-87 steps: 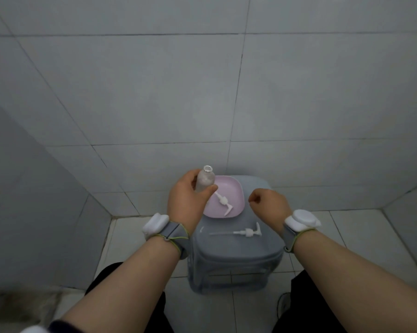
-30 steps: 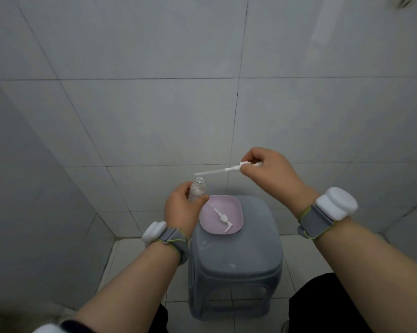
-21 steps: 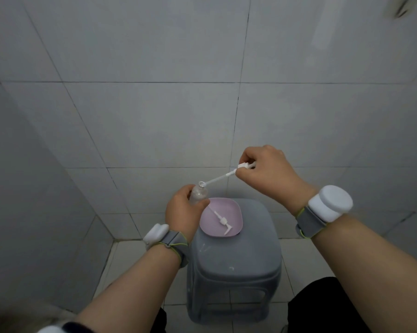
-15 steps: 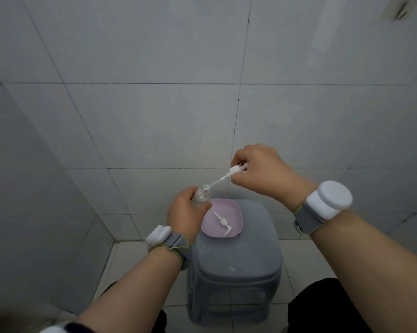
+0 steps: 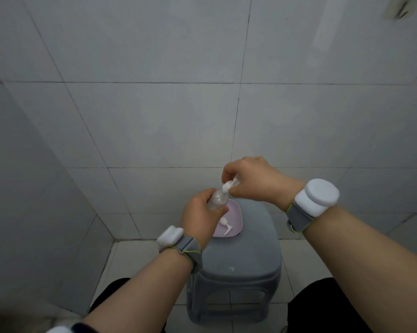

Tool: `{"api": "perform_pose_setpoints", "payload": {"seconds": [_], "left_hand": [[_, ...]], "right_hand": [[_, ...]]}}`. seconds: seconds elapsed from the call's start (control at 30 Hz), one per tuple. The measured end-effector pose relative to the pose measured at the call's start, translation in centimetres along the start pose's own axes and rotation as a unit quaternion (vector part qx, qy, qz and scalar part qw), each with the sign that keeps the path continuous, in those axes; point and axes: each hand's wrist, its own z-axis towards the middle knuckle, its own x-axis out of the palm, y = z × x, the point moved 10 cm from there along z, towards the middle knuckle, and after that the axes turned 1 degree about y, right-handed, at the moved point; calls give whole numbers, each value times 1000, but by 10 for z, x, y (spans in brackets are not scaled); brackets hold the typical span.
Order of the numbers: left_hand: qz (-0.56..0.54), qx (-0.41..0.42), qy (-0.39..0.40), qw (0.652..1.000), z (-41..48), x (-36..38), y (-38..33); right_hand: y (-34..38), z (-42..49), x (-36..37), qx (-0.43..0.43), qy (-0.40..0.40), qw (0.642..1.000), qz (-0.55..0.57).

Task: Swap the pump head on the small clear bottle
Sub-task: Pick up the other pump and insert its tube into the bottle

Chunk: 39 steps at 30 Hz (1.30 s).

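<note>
A matte grey plastic stool (image 5: 241,255), rounded at the corners, is seen at lower centre; on it a smooth pink dish (image 5: 236,218) carries the spare white pump head (image 5: 225,225). Just above, the small clear bottle (image 5: 216,200) is gripped tilted in the left hand (image 5: 200,218). The right hand (image 5: 250,182) is pinched on the white pump (image 5: 229,186) at its neck. Cross-threading is risked if the collar is turned askew; the slick bottle could slip.

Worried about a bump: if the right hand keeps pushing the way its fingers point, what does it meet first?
Probably the small clear bottle in the left hand, since the right hand already pinches the pump head at its neck.
</note>
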Motion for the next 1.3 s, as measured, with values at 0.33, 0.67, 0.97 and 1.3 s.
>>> {"api": "perform_pose_setpoints", "payload": {"seconds": [0.33, 0.67, 0.97, 1.3], "left_hand": [[-20, 3, 31, 999, 1, 8, -8], [-8, 9, 33, 999, 3, 7, -12], [-22, -6, 17, 1000, 1, 7, -10], [-38, -12, 20, 999, 1, 3, -5]], "right_hand": [[-5, 4, 8, -1, 24, 1000, -10], [-7, 9, 5, 12, 26, 999, -26], [-16, 15, 7, 65, 6, 996, -65], [-45, 7, 6, 143, 11, 967, 211]]}}
